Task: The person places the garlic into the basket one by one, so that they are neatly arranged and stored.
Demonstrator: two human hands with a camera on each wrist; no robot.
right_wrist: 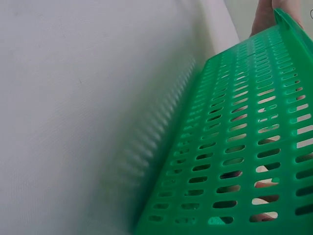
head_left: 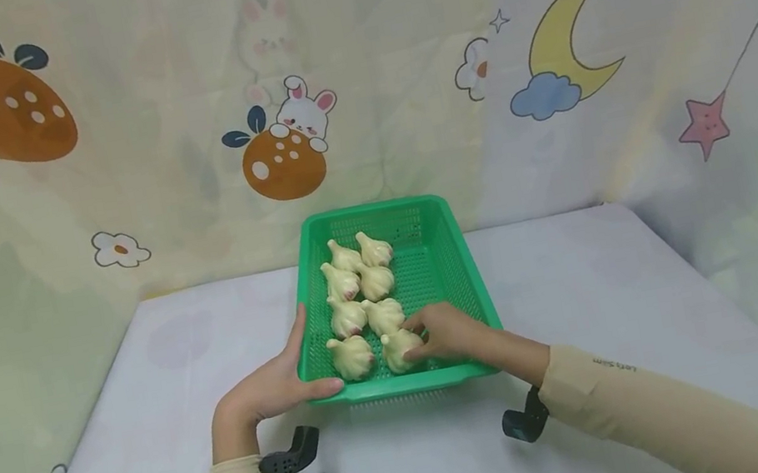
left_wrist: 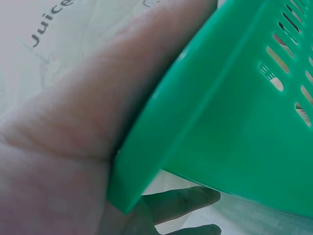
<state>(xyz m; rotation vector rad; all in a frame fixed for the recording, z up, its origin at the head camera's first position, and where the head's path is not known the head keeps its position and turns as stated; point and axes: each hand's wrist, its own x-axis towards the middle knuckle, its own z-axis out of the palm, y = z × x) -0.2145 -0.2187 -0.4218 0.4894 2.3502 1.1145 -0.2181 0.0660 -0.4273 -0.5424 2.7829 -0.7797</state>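
Note:
Several cream garlic bulbs lie in two columns along the left and middle of a green plastic basket. My left hand grips the basket's near left corner, thumb over the front rim. The left wrist view shows fingers beneath the basket rim. Reaching over the near right side, my right hand pinches the nearest garlic bulb of the right column between thumb and fingers. In the right wrist view the slotted basket wall hides most of that hand.
The basket stands on a white-covered table. Behind it hangs a cloth printed with rabbits, flowers and a moon. Black wrist cameras sit at both wrists, close to the table in front of the basket.

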